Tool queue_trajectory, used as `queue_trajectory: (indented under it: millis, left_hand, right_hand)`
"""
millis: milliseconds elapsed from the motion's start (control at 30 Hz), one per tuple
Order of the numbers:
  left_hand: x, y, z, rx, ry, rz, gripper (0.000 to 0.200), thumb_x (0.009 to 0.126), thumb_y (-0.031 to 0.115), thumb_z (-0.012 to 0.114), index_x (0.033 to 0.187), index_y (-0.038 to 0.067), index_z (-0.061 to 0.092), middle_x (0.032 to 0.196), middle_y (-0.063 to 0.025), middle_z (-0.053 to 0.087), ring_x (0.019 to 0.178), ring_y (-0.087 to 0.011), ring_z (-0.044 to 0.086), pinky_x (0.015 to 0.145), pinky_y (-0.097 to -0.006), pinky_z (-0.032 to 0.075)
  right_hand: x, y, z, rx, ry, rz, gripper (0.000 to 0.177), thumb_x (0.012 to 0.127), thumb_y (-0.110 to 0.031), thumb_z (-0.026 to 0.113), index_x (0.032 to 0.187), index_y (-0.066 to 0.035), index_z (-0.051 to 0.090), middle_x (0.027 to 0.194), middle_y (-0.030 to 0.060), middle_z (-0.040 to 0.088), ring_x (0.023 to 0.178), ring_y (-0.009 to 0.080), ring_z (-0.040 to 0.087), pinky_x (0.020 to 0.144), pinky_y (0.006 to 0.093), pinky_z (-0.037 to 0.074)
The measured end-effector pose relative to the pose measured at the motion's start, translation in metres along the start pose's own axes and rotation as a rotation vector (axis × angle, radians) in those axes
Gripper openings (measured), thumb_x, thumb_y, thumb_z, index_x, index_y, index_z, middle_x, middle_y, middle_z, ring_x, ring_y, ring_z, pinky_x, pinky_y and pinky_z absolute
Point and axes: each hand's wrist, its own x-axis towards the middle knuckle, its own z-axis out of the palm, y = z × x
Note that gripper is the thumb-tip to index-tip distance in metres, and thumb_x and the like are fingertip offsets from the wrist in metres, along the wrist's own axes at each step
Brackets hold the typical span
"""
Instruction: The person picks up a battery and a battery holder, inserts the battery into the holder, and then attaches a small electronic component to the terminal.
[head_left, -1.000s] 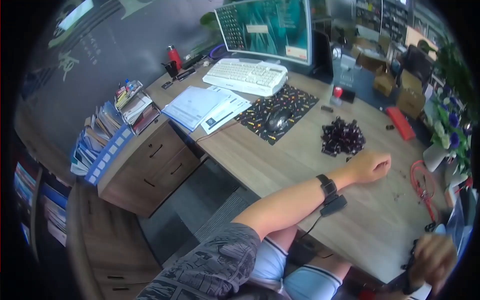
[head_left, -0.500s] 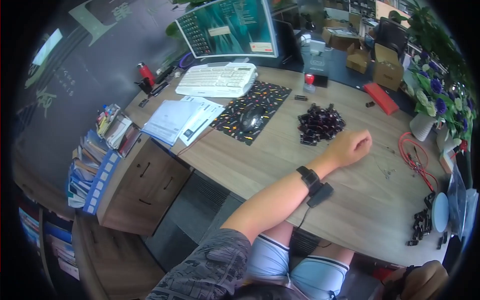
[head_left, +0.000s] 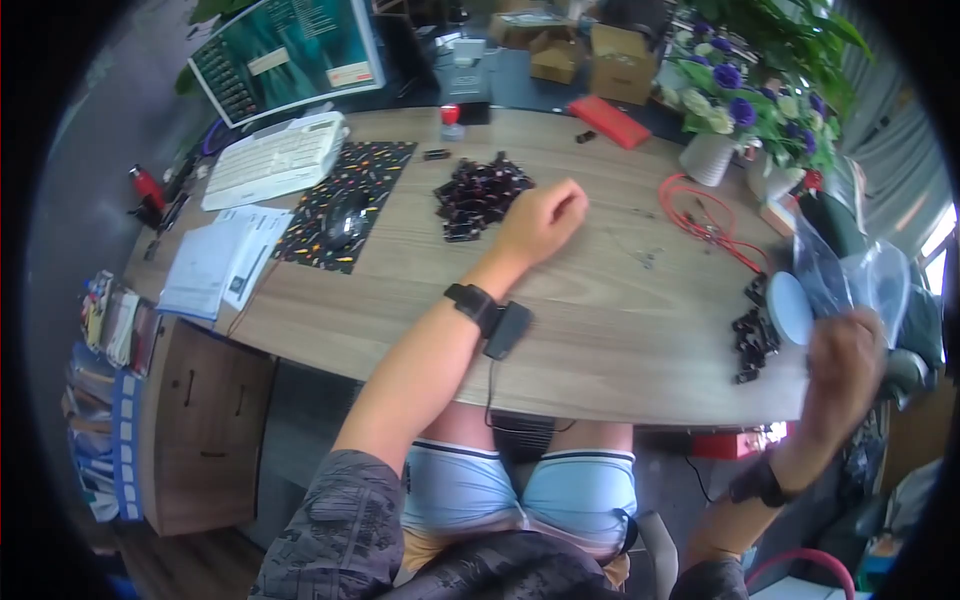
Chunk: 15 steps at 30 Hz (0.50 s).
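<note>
My left hand rests on the table in a loose fist, just right of a heap of small black parts. I see nothing between its curled fingers. A black band with a small cabled box is on that wrist. At the table's right edge my right hand, smeared by motion, overlaps the lower edge of a clear plastic bag. Whether its fingers grip the bag cannot be made out. Left of this hand stand a pale blue round disc and a scattered group of black parts.
A red cable lies coiled near the vases of flowers. Farther back are a red case and a red-topped stamp. To the left sit a mouse, keyboard and papers.
My view has swung right. My right hand has risen from below the table's edge to the plastic bag. The left hand remains by the heap in a fist.
</note>
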Motion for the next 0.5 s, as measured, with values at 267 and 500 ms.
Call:
queue_trajectory:
  millis: [267,500]
  left_hand:
    - [-0.002,-0.004,0.005,-0.057,-0.016,0.022,0.017,0.104,0.019,0.064,0.097,0.004,0.068,0.073,-0.0089,0.065,0.06,-0.0166,0.058,0.057,-0.0315,0.044]
    - [-0.003,-0.001,0.004,-0.089,-0.011,0.012,0.018,0.105,0.02,0.064,0.098,0.004,0.069,0.073,-0.0062,0.064,0.058,-0.0133,0.055,0.056,-0.0296,0.042]
  right_hand:
    - [0.014,0.124,-0.081,-0.82,-0.272,0.529,0.034,0.09,-0.018,0.083,0.116,0.001,0.073,0.073,-0.0002,0.059,0.06,0.0094,0.054,0.054,0.0278,0.043]
    - [0.032,0.151,-0.059,-1.171,-0.314,0.485,0.032,0.085,-0.014,0.084,0.112,0.001,0.074,0.08,0.0095,0.074,0.068,0.0195,0.068,0.063,0.0324,0.053]
